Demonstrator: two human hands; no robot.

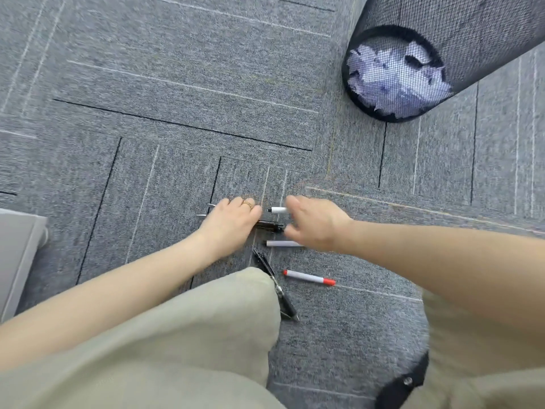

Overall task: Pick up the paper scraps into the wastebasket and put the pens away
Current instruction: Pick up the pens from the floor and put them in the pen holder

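Several pens lie on the grey carpet in front of my knees. My left hand (231, 221) is curled over a bundle of pens; silver tips stick out to its left and a black pen (269, 225) pokes out to its right. My right hand (314, 222), blurred, hovers with fingers spread over a white marker (277, 210) and a white pen (283, 244), holding nothing I can see. Nearer me lie a red-capped marker (309, 277) and two black pens (263, 260) (287, 305). The black mesh wastebasket (460, 28) stands at the far right, with white paper scraps (395, 75) showing inside.
A grey piece of furniture (17, 255) stands at the left edge. My knees in beige trousers (177, 343) fill the lower frame, and a black shoe (408, 382) shows at the bottom right. Grey carpet (177, 84) stretches beyond the pens.
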